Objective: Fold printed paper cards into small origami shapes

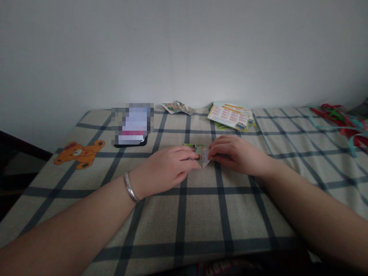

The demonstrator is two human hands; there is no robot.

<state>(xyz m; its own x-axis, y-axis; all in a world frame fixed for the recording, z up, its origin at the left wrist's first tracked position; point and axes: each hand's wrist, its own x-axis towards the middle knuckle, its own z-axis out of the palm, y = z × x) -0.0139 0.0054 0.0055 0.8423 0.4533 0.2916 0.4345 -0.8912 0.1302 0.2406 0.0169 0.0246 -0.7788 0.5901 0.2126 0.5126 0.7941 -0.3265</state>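
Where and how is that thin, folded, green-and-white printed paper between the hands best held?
Probably pinch the folded paper lightly by its side edges, left hand from the left, right hand from the right: it looks thin, and its creased middle shows between them.

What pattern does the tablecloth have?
The tablecloth has dark blue-grey grid lines on beige, best seen in the head view.

The paper (204, 154) is green and white, the cloth (199, 214) beige with blue-grey checks.
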